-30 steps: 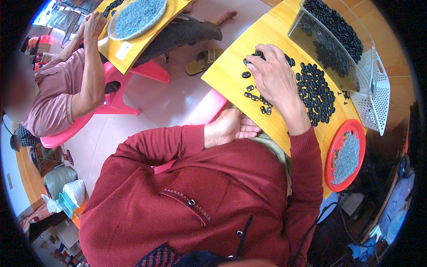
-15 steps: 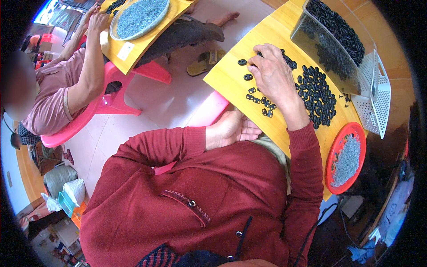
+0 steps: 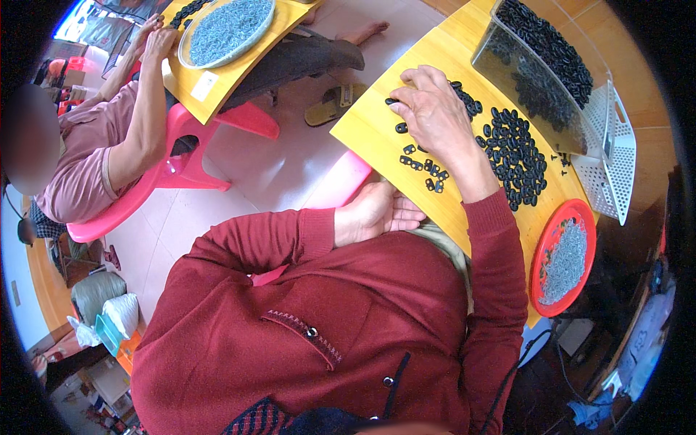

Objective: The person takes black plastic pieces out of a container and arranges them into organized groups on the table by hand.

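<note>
Right hand sorting small black parts on yellow bench, left hand idle.

Right hand point(image 3: 435, 116) lies palm-down on the bench point(image 3: 370, 134), fingers loosely curled over scattered black parts point(image 3: 420, 165); whether it pinches one, cannot tell. Left hand point(image 3: 377, 215) rests open and empty at the bench's near edge, holding nothing. Loose parts lie just under and beside the right hand; bigger black heap point(image 3: 516, 156) just right of it. Best to slide pieces out singly with fingertips, keeping them off the bench edge. Red tray point(image 3: 540, 250) of grey bits farther right.
</note>
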{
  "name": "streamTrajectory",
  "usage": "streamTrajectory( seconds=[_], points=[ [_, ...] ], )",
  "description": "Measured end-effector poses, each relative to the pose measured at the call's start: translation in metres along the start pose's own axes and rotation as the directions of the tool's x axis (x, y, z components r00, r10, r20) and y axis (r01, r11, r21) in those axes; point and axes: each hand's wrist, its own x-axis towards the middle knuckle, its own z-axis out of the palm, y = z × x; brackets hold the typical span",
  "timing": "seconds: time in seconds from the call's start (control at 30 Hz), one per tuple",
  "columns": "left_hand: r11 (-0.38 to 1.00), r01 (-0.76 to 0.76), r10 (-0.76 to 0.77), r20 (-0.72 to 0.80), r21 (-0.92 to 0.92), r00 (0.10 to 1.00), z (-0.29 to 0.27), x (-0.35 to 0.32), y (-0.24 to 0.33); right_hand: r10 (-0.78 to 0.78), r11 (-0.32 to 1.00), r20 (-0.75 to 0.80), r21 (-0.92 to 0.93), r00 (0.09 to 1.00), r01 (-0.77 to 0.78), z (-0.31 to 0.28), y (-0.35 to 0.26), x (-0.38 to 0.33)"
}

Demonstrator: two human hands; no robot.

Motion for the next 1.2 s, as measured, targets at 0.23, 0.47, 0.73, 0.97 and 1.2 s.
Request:
streamTrajectory(
  seconds=[0.23,0.47,0.73,0.97,1.2],
  points=[
    [1.0,0.004,-0.004,-0.013,0.001,1.0,0.002,-0.001,-0.001,-0.057,0.997,-0.04,-0.044,0.998,0.055,0.003,0.0,0.001],
    [1.0,0.001,-0.001,0.007,0.003,1.0,0.0,-0.002,-0.001,-0.009,0.999,-0.044,0.051,0.999,0.011,-0.016,0.008,-0.006],
    [0.999,0.005,-0.006,0.014,0.032,1.0,-0.001,-0.001,-0.001,0.049,0.999,0.034,0.0,0.998,-0.049,-0.027,0.017,-0.023],
    [0.999,0.008,-0.009,0.005,0.04,1.0,0.0,-0.001,0.0,0.04,0.999,-0.006,0.029,0.999,-0.04,-0.023,0.013,-0.026],
    [1.0,-0.003,0.003,0.03,0.028,1.0,-0.003,0.0,-0.002,0.021,1.0,-0.018,0.006,1.0,-0.021,-0.025,0.007,-0.028]
  ],
)
